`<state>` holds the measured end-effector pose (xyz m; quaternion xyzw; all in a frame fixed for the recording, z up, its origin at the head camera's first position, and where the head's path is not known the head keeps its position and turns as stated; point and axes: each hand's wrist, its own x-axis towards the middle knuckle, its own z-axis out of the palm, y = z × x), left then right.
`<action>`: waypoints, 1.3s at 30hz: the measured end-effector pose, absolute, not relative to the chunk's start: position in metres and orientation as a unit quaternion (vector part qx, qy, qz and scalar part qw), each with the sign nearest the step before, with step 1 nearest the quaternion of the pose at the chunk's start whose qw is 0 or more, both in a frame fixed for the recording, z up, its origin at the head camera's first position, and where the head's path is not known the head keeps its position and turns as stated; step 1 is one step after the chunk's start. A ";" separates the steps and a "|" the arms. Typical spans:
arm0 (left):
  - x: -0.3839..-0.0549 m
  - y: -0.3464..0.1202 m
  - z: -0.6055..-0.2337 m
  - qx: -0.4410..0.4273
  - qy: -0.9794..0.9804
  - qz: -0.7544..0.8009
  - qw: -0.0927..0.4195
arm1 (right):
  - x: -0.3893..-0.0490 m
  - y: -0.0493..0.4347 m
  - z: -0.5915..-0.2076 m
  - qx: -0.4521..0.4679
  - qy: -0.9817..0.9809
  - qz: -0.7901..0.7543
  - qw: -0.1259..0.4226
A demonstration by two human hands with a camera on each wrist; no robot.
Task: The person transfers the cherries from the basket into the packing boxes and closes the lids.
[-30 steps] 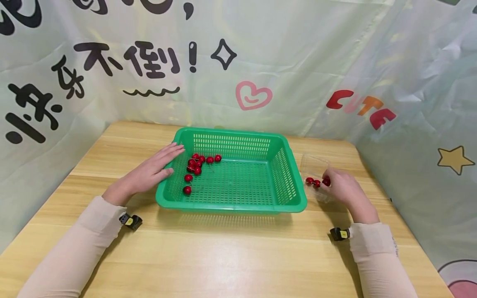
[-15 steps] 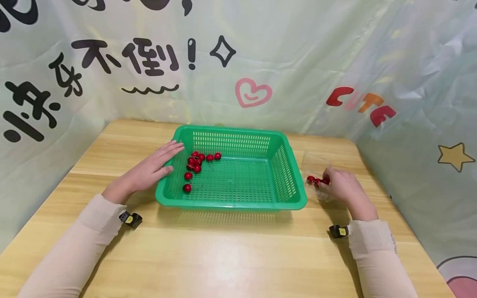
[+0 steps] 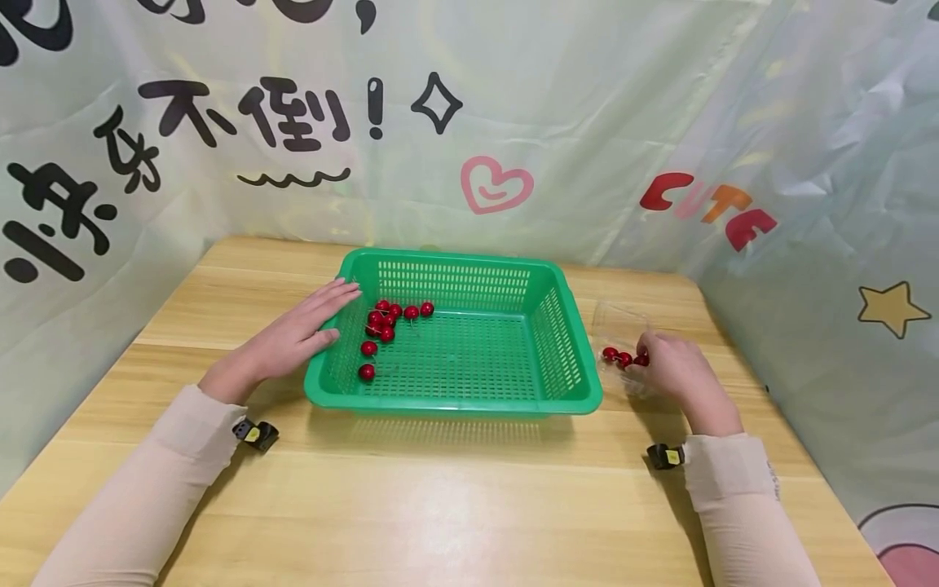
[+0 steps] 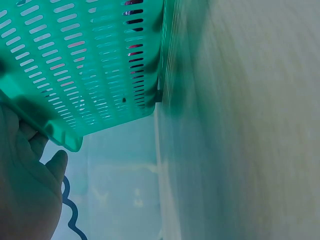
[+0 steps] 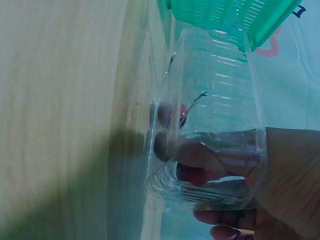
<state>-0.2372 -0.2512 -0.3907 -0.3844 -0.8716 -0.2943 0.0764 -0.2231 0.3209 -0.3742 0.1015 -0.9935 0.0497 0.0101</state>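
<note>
My left hand (image 3: pixel 286 338) lies with straight fingers on the left rim of a green plastic basket (image 3: pixel 455 406). The left wrist view shows its thumb (image 4: pixel 59 164) by the rim. Inside the basket, several red cherries (image 3: pixel 386 320) with stems gather at the left. Right of it stands a clear plastic box (image 5: pixel 217 82). My right hand (image 3: pixel 678 375) reaches into this box, thumb and finger pinching a cherry (image 5: pixel 192 174); the fingertips' contact is partly hidden. Two more cherries (image 3: pixel 616 357) lie beside that one in the box.
The items stand on a wooden table (image 3: pixel 440 497). A printed cloth (image 3: pixel 572 122) hangs behind and at the sides. Small black wrist cameras (image 3: pixel 255 434) sit at both sleeves. The clear box is close to the basket's right side.
The right hand stays at the clear box, and the cherries by its fingertips shift slightly. The left hand and basket keep their places; the head view moves a little.
</note>
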 end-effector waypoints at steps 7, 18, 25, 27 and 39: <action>-0.237 -0.251 -0.391 -0.386 -0.870 -0.296 0.079 | -0.224 0.320 -0.376 0.101 -0.994 0.040 0.003; -0.237 -0.251 -0.391 -0.387 -0.871 -0.291 0.081 | -0.224 0.321 -0.372 0.094 -0.992 0.061 0.048; -0.238 -0.252 -0.390 -0.385 -0.871 -0.293 0.081 | -0.223 0.317 -0.365 0.111 -0.984 0.120 0.072; -0.238 -0.252 -0.390 -0.386 -0.871 -0.292 0.082 | -0.223 0.315 -0.363 0.119 -0.982 0.131 0.073; -0.238 -0.252 -0.391 -0.392 -0.868 -0.294 0.086 | -0.226 0.302 -0.342 0.158 -0.965 0.183 0.096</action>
